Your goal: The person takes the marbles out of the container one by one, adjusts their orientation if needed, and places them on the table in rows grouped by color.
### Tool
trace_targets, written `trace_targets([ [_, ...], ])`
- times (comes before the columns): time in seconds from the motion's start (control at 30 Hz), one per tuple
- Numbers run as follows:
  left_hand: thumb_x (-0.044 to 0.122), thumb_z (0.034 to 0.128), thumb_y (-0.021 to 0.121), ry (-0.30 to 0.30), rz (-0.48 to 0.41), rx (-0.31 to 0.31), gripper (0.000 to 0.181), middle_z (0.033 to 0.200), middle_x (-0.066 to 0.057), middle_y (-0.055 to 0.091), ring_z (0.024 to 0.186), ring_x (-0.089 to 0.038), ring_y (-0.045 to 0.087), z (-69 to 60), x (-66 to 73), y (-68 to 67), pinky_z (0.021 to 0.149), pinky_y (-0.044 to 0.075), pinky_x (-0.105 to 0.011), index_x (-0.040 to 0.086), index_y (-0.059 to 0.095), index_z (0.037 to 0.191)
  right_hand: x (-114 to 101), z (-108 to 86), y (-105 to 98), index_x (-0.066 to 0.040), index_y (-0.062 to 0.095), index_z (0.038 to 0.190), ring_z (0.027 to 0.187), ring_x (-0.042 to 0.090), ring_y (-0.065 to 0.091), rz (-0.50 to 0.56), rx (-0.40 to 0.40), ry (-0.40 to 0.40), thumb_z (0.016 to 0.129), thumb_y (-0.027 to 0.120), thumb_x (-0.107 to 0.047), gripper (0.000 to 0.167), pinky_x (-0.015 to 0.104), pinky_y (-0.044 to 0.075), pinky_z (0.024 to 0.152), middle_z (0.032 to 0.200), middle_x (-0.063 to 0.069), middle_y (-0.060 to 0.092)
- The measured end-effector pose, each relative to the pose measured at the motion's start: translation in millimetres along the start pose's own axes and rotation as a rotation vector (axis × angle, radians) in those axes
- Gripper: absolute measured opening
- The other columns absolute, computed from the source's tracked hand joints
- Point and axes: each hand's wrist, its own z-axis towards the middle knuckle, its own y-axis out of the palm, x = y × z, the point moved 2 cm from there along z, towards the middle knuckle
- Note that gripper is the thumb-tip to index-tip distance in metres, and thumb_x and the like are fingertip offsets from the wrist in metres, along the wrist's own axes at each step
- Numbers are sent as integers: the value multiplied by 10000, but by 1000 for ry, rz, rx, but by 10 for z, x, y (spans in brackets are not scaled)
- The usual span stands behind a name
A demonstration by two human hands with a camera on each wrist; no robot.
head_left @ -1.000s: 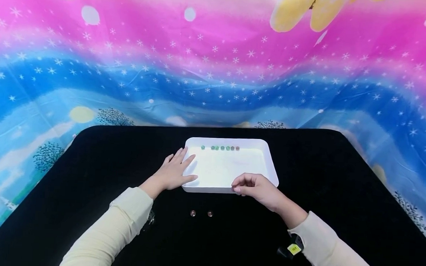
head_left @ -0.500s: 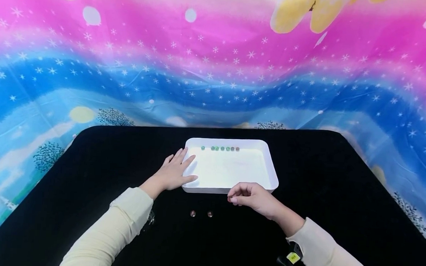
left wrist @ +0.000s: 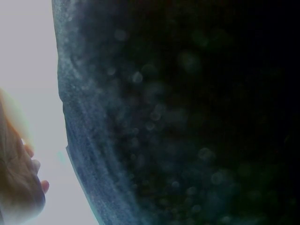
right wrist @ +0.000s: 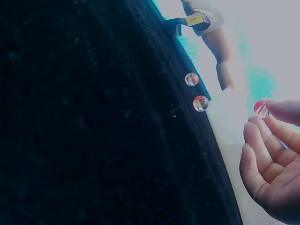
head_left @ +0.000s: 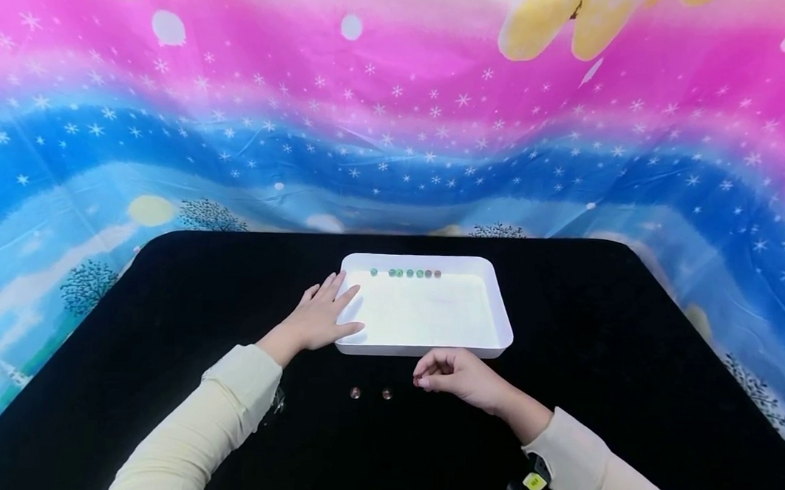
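My left hand [head_left: 318, 315] rests with spread fingers on the left rim of a white tray [head_left: 427, 350]. Between thumb and forefinger, my right hand [head_left: 462, 378] pinches a red-and-clear marble [right wrist: 261, 109], just in front of the tray's near wall. Two more reddish clear marbles, the left one [head_left: 355, 393] and the right one [head_left: 387, 394], lie on the black cloth to the left of that hand. Along the tray's far side runs a row of several green marbles [head_left: 410, 273], with reddish ones [head_left: 437, 274] at its right end. The left wrist view shows only part of a hand [left wrist: 21, 183], against glare.
A black cloth [head_left: 595, 322] covers the table under the tray. Behind it hangs a pink and blue patterned backdrop [head_left: 399, 127]. Each wrist carries a small camera; the right one [head_left: 532, 483] has a yellow label.
My right hand, still pinching the marble, has moved from over the tray's near rim toward me and slightly left. The left hand and the other marbles stay put.
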Motion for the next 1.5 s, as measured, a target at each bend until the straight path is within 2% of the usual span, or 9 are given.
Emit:
trace_targets([
  [0.17, 616, 822, 322, 2, -1, 4, 736, 1432, -120, -44, 1291, -274, -24, 4, -3, -5, 982, 85, -490, 183, 158, 1395, 42, 10, 14, 94, 560, 935, 850, 217, 577, -31, -10, -5, 809, 585, -65, 204, 256, 459, 718, 890, 161, 601],
  [0.37, 619, 822, 317, -4, -12, -13, 739, 1432, -111, -58, 1291, -258, -48, -1, 3, -21, 983, 73, -491, 186, 148, 1396, 88, 18, 26, 59, 579, 915, 816, 170, 583, -103, -19, 6, 809, 585, -66, 164, 248, 460, 701, 859, 110, 616],
  [0.63, 645, 810, 290, -8, -10, -19, 760, 1431, -109, -64, 1290, -259, -50, -6, 11, -35, 984, 78, -491, 184, 146, 1397, 117, 37, 31, 31, 588, 896, 793, 166, 586, -170, -28, -7, 804, 590, -66, 133, 249, 460, 691, 829, 77, 622],
  [0.93, 627, 817, 313, -8, -8, -7, 746, 1433, -113, -49, 1292, -264, -31, -2, 4, 0, 985, 79, -486, 183, 155, 1396, 172, 55, 33, -17, 596, 875, 761, 152, 576, -235, -25, 31, 804, 594, -76, 93, 246, 458, 663, 810, 35, 624],
  [1.33, 617, 823, 317, -2, -17, 0, 743, 1432, -115, -51, 1291, -256, -44, -10, 0, 2, 985, 72, -484, 174, 153, 1396, 148, 58, 90, -35, 582, 839, 668, 95, 527, -411, -13, -23, 787, 605, -28, 57, 226, 440, 600, 755, 3, 582],
  [1.5, 623, 821, 311, -2, -15, -4, 748, 1432, -116, -54, 1290, -255, -50, -8, 6, 1, 984, 73, -485, 174, 152, 1397, 32, 18, 133, -8, 571, 838, 648, 89, 510, -426, -15, -22, 793, 589, -2, 48, 221, 431, 586, 742, 23, 573],
])
